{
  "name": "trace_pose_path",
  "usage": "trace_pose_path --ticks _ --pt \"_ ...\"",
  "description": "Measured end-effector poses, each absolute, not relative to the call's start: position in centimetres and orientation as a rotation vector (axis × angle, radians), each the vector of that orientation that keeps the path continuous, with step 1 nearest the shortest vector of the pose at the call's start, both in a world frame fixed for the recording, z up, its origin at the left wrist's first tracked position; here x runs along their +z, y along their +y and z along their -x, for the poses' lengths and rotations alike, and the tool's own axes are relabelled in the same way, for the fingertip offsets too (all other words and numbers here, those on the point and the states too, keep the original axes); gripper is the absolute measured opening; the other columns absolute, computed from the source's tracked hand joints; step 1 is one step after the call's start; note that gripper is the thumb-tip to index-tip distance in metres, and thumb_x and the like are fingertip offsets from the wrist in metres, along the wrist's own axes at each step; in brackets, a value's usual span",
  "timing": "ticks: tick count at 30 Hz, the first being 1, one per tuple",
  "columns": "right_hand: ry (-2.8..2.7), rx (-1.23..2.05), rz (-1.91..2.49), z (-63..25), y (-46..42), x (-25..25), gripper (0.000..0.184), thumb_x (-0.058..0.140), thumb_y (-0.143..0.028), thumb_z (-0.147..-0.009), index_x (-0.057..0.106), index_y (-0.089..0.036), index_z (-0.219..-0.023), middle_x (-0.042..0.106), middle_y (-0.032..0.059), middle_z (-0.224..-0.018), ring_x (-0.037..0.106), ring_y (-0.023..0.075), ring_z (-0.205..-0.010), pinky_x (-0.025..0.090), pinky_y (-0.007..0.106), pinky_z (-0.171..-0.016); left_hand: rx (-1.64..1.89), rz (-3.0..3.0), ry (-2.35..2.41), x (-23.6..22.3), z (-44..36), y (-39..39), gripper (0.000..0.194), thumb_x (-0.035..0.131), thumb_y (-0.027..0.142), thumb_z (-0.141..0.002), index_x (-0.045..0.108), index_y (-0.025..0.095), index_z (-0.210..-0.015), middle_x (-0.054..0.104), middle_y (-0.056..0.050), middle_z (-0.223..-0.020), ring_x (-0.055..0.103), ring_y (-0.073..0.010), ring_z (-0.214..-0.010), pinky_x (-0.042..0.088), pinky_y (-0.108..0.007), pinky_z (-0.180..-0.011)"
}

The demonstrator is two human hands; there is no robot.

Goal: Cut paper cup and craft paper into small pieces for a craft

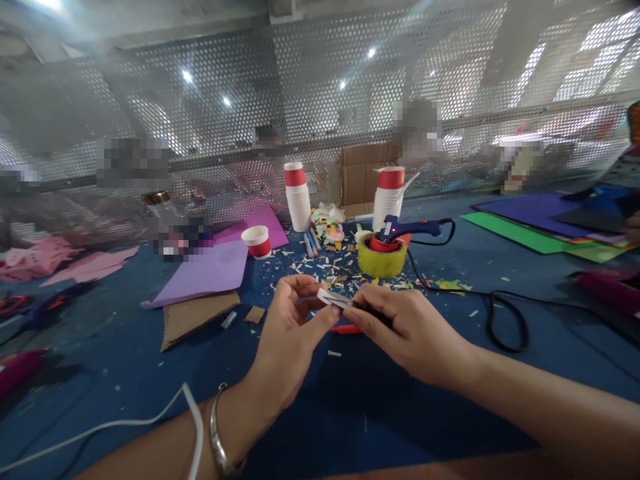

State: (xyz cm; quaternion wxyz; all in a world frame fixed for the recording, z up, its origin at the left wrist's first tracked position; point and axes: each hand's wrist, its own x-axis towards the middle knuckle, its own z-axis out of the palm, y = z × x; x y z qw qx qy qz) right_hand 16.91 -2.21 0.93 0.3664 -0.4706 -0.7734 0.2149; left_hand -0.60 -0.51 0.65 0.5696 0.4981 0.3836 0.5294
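My left hand (300, 317) pinches a small white strip of paper (327, 296) between thumb and fingers. In my right hand (400, 320) is a dark-handled bladed tool (375, 313); its thin metal tip lies against the strip. Whether it is a knife or scissors I cannot make out. Both hands meet above the blue table, fingertips close together. A red slender object (347, 329) lies beneath them, partly hidden by my right hand. Just beyond are scattered paper scraps (300, 267).
A blue glue gun (413, 231) rests on a roll of yellow tape (383, 260), its black cord (500, 293) looping right. Stacked paper cups (299, 200), a single cup (257, 241), cardboard (200, 319) and purple sheets (205, 270) stand or lie around. A white cable (125, 422) crosses my left forearm.
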Motion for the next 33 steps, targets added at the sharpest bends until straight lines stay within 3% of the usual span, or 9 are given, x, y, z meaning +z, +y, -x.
trace_pose_path --ticks 33 --pt "-1.974 0.528 1.225 -16.74 -2.47 0.88 0.032 0.046 -0.039 -0.095 0.048 -0.021 -0.070 0.045 -0.0042 -0.058 0.038 0.0101 -0.050 0.028 0.026 -0.049 1.326 -1.308 0.898 0.58 0.63 -0.41 0.045 0.081 0.021 -0.068 0.049 0.021 -0.100 0.058 -0.003 -0.101 0.059 -0.0159 -0.095 0.054 -0.029 -0.080"
